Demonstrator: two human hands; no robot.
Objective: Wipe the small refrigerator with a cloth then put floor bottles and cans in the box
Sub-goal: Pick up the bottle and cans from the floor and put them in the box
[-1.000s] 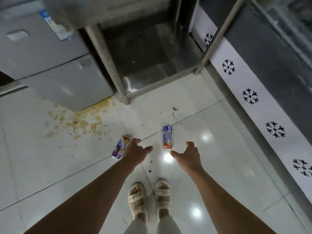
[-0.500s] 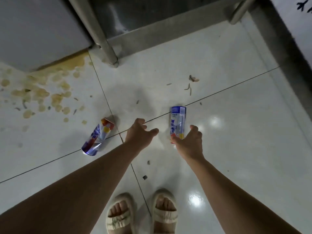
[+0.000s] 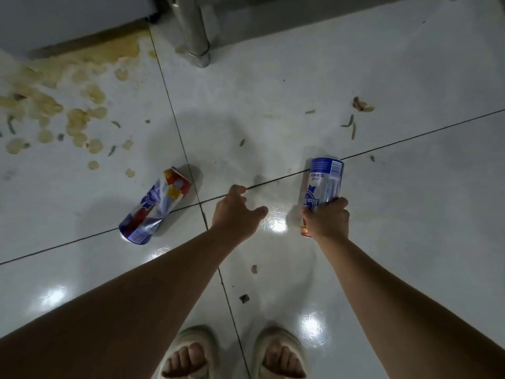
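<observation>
The blue can [image 3: 325,181] is sitting in my right hand [image 3: 326,221], my fingers curling round its lower half while its top is pointing away from me, above the white tile floor [image 3: 410,214]; I cannot tell whether anything is in it. My left hand [image 3: 236,213] is hanging open with loosely bent fingers, holding nothing, just right of the crushed can [image 3: 155,206], which is lying dented on its side on the floor. Yellowish stains [image 3: 54,110] are spreading near the steel leg [image 3: 195,31].
</observation>
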